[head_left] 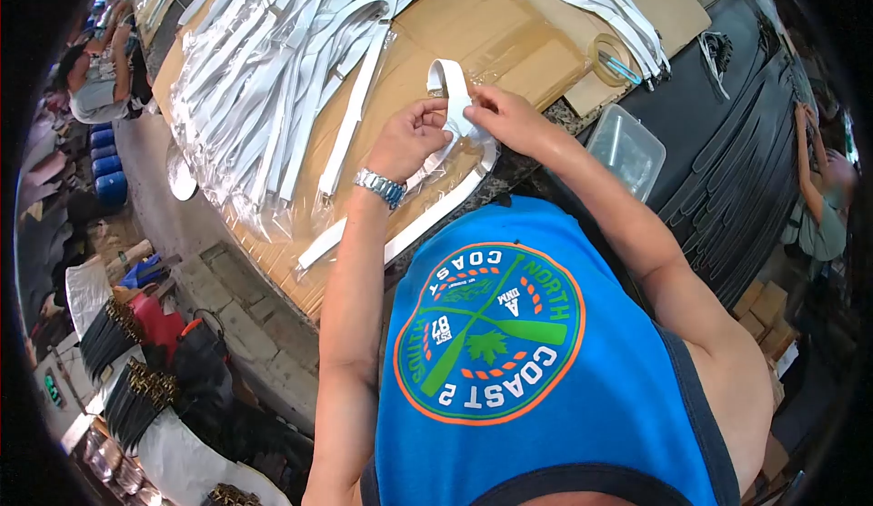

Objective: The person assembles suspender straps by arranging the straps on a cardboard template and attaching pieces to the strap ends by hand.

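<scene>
Over my feed, my left hand (409, 139) and right hand (515, 122) pinch the white strap (461, 109) from either side (neither looks clearly nearer), its long axis running away from me, the loop beyond my fingertips.

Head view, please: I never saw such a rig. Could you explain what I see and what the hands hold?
There is no machine here: a person works with two bare hands. The only picture comes from a camera on their head, looking forward and down, so their blue shirt shows below. The left hand, with a metal watch at its wrist, and the right hand both hold a looped white strap. Beneath lies cardboard, bearing a big pile of white straps. Beside the right arm are a clear plastic box and long black strips.
</scene>
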`<act>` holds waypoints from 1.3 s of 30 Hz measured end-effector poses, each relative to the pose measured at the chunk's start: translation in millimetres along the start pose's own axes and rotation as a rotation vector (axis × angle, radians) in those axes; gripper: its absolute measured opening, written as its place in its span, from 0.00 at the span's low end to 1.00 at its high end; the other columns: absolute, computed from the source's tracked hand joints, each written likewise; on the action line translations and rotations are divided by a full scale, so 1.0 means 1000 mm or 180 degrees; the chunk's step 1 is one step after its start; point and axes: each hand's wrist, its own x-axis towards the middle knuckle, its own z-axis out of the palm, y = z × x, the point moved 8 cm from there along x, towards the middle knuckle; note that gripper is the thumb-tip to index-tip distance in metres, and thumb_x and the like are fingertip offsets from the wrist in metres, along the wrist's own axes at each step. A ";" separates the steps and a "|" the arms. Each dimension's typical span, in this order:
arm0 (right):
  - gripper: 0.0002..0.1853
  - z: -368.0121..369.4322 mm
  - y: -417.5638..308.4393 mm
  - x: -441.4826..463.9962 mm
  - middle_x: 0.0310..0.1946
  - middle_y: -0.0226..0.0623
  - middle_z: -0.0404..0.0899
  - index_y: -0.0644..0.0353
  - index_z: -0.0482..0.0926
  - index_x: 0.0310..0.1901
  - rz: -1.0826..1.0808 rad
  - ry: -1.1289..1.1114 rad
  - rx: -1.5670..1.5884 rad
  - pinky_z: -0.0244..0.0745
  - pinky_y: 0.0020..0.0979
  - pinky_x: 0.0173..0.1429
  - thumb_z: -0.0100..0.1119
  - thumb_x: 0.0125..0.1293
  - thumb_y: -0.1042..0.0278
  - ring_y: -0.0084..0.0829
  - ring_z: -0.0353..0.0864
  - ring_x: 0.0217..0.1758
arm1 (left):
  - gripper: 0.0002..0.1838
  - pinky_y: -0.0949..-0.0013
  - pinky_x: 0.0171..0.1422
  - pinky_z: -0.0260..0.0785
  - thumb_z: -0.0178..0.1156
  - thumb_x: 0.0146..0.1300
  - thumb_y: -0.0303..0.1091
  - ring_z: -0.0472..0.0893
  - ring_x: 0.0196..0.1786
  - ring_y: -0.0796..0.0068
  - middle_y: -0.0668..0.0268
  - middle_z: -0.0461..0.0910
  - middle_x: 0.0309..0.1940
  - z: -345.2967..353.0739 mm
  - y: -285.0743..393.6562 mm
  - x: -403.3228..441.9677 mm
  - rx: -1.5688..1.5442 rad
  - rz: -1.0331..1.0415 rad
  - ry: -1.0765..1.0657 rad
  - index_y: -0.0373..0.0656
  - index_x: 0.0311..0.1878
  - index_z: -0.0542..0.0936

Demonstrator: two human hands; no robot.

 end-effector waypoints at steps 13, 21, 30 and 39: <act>0.15 0.003 -0.039 -0.051 0.35 0.40 0.77 0.60 0.83 0.51 -0.0412 0.0744 -0.0803 0.72 0.36 0.43 0.64 0.65 0.66 0.37 0.78 0.39 | 0.26 0.69 0.42 0.78 0.65 0.55 0.19 0.86 0.40 0.66 0.52 0.80 0.51 0.017 0.018 -0.012 0.0989 0.0682 0.1219 0.34 0.60 0.76; 0.09 0.001 -0.017 -0.038 0.27 0.32 0.79 0.64 0.81 0.39 0.0518 0.0387 -0.0414 0.71 0.28 0.36 0.64 0.66 0.66 0.23 0.74 0.30 | 0.24 0.63 0.46 0.78 0.64 0.54 0.17 0.83 0.38 0.60 0.52 0.76 0.52 0.034 0.028 -0.017 0.1754 0.1053 0.1325 0.38 0.57 0.78; 0.09 -0.001 0.008 -0.028 0.32 0.27 0.80 0.64 0.82 0.43 0.0624 0.0079 0.0595 0.72 0.24 0.42 0.61 0.68 0.67 0.18 0.76 0.36 | 0.26 0.63 0.46 0.77 0.65 0.53 0.18 0.83 0.38 0.60 0.52 0.77 0.50 0.030 0.027 -0.017 0.1473 0.0981 0.1197 0.39 0.58 0.77; 0.07 0.013 0.004 -0.041 0.29 0.25 0.78 0.62 0.81 0.41 0.0956 0.0055 0.1396 0.67 0.20 0.33 0.65 0.66 0.69 0.15 0.74 0.30 | 0.25 0.62 0.45 0.76 0.65 0.51 0.17 0.81 0.35 0.61 0.53 0.79 0.46 0.041 0.032 -0.019 0.2187 0.1450 0.1524 0.38 0.56 0.79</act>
